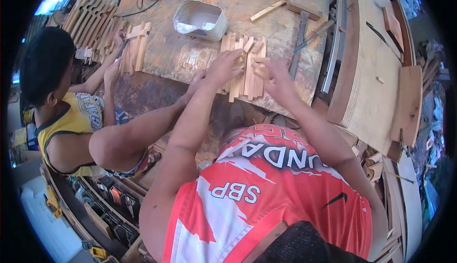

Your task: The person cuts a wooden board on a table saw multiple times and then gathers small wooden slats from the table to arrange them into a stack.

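Note:
A bundle of narrow wooden strips (247, 83) lies side by side at the front edge of the workbench, their ends uneven. My left hand (227, 67) is over the bundle's left side, fingers curled onto a strip. From the right, my right hand (273, 72) bends its fingers in a pinch against a strip on that side. Between the hands a short wooden piece (248, 44) sits at a slant over the far ends. The fingertips are partly hidden, so the exact grip is hard to see.
A cut-down plastic container (201, 21) with whitish contents stands beyond the strips on the workbench (166, 58). A wooden mallet (303, 20) and metal tools lie at right. At left, a co-worker (71, 120) handles slatted wood (135, 49) near stacked curved pieces (90, 18).

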Motion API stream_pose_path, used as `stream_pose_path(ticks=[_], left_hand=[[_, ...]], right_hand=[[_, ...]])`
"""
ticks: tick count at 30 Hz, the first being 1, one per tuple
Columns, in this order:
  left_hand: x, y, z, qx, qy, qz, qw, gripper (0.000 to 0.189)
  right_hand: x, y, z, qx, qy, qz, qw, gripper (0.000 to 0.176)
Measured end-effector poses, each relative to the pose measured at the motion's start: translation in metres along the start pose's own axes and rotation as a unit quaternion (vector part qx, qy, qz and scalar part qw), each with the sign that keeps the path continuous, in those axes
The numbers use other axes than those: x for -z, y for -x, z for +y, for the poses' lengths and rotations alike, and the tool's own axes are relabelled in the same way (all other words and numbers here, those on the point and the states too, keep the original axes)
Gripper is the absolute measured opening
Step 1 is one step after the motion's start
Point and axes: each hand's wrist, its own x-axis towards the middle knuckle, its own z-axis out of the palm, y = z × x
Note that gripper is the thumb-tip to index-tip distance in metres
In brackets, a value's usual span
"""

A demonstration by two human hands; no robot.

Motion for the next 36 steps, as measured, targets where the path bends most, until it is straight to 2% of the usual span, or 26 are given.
stream_pose_path(ticks=[2,4,7,8,10,11,13,14,16,17,18,20,25,27,30,31,32,34,35,36], left_hand=[[-0.004,0.004,-0.005,-0.009,0.014,0.075,0.997,0.072],[-0.002,0.012,0.004,0.014,0.019,0.094,0.995,0.072],[-0.005,0.018,0.010,0.047,0.007,0.111,0.993,0.073],[-0.007,0.021,0.012,0.057,-0.009,0.108,0.993,0.072],[-0.010,0.024,0.016,0.067,0.007,0.109,0.992,0.072],[-0.011,0.023,0.018,0.054,0.019,0.117,0.991,0.073],[-0.012,0.021,0.021,0.038,0.033,0.128,0.990,0.074],[-0.012,0.019,0.023,0.036,0.028,0.132,0.990,0.074],[-0.011,0.017,0.023,0.060,0.036,0.137,0.988,0.073],[-0.011,0.015,0.022,0.061,0.036,0.131,0.989,0.073],[-0.012,0.016,0.021,0.057,0.030,0.132,0.989,0.073],[-0.014,0.018,0.021,0.059,0.034,0.133,0.989,0.075],[-0.018,0.012,0.022,0.066,0.022,0.128,0.989,0.071],[-0.017,0.005,0.019,0.046,0.061,0.110,0.991,0.071],[-0.023,0.009,0.020,0.009,-0.014,0.163,0.987,0.073],[-0.023,0.013,0.019,0.030,-0.035,0.152,0.987,0.082],[-0.024,0.018,0.021,0.036,-0.042,0.167,0.984,0.082],[-0.027,0.031,0.028,0.070,-0.041,0.171,0.982,0.086],[-0.026,0.038,0.031,0.095,-0.054,0.126,0.986,0.097],[-0.027,0.044,0.034,0.097,-0.058,0.133,0.985,0.097]], right_hand=[[-0.031,-0.004,0.014,0.015,0.045,-0.019,0.999,0.063],[-0.046,-0.008,0.026,0.054,0.089,-0.091,0.990,0.060],[-0.039,-0.012,0.022,0.104,0.137,-0.053,0.984,0.061],[-0.037,-0.012,0.026,0.105,0.136,-0.055,0.983,0.061],[-0.033,-0.015,0.035,0.080,0.172,0.015,0.982,0.064],[-0.030,-0.017,0.039,0.081,0.170,0.014,0.982,0.064],[-0.026,-0.024,0.047,0.016,0.159,0.008,0.987,0.068],[-0.024,-0.028,0.044,0.021,0.157,0.012,0.987,0.068],[-0.016,-0.036,0.037,0.033,0.212,-0.097,0.972,0.072],[-0.015,-0.041,0.040,0.011,0.194,-0.149,0.970,0.076],[-0.015,-0.043,0.042,0.013,0.194,-0.142,0.971,0.076],[-0.014,-0.045,0.045,0.006,0.188,-0.195,0.963,0.079],[-0.020,-0.045,0.049,0.018,0.155,-0.135,0.978,0.074],[-0.020,-0.048,0.055,0.022,0.131,-0.124,0.983,0.073],[-0.017,-0.071,0.058,0.062,0.113,-0.002,0.992,0.067],[-0.018,-0.082,0.068,0.080,0.109,-0.024,0.991,0.067],[-0.015,-0.094,0.072,0.097,0.105,-0.026,0.989,0.067],[-0.013,-0.113,0.078,0.079,0.093,-0.091,0.988,0.066],[-0.012,-0.121,0.076,0.066,0.106,-0.120,0.985,0.062],[-0.016,-0.125,0.079,0.074,0.104,-0.120,0.984,0.062]])
